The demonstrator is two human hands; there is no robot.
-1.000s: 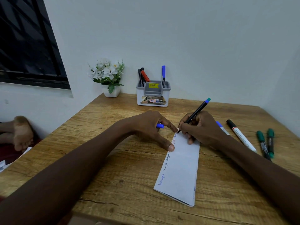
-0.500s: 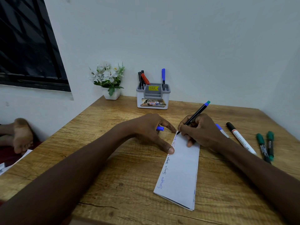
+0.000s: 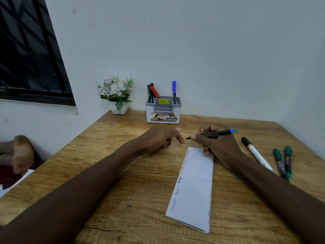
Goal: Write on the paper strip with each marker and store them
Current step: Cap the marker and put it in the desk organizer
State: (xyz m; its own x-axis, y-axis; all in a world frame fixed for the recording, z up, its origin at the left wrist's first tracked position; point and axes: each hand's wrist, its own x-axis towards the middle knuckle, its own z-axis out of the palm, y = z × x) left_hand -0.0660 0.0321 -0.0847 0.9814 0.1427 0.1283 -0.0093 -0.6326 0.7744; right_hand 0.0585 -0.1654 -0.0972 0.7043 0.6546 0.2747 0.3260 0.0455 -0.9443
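A folded white paper strip [image 3: 195,187] lies on the wooden table [image 3: 123,199], with several small words written along its left edge. My right hand [image 3: 218,145] holds a black marker [image 3: 214,133] with a blue-green end. The marker is level above the strip's far end, its bare tip pointing left at my left hand [image 3: 161,138]. That hand hovers just left of the tip with its fingers curled. The blue cap it held a moment ago is hidden. A grey-and-white holder [image 3: 163,111] at the back wall has black, red and blue markers standing in it.
To the right of the strip lie a white marker with a black cap [image 3: 256,154] and two green markers [image 3: 281,164]. A small white pot of flowers [image 3: 117,95] stands left of the holder. A person's bare foot [image 3: 22,152] shows beyond the table's left edge.
My right hand lifted the marker off the paper and turned it level, tip toward my left hand. My left hand left the strip's edge and rose toward the tip.
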